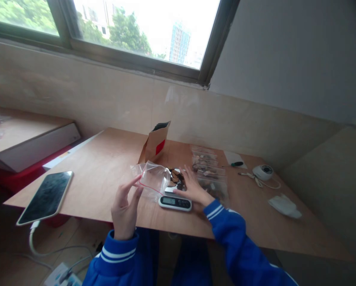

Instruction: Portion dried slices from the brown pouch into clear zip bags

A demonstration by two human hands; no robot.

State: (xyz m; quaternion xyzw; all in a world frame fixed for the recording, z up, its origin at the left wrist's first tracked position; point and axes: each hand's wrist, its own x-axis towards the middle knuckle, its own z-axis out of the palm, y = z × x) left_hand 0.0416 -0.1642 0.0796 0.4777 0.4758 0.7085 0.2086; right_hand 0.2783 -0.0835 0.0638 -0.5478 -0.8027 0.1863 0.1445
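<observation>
Dark brown pieces [175,174] lie loosely heaped on the platform of the small white scale [166,201], and watching remotely I judge spilling the main risk: a careless sideways sweep of my right hand [192,184] could push some over the edge onto the table [246,206]. Limp plastic worries me too; if the clear bag [155,177] sags against the platform, it might drag pieces off or upset the reading. My right wrist could also nudge the filled bags [213,186] just beside it.

As for the grip, my right fingers are spread wide at the right side of the heap; I can't tell whether they touch any pieces. My left hand [133,194] holds the clear bag by its red-lined edge, so the heap sits beyond the bag, between both hands.
</observation>
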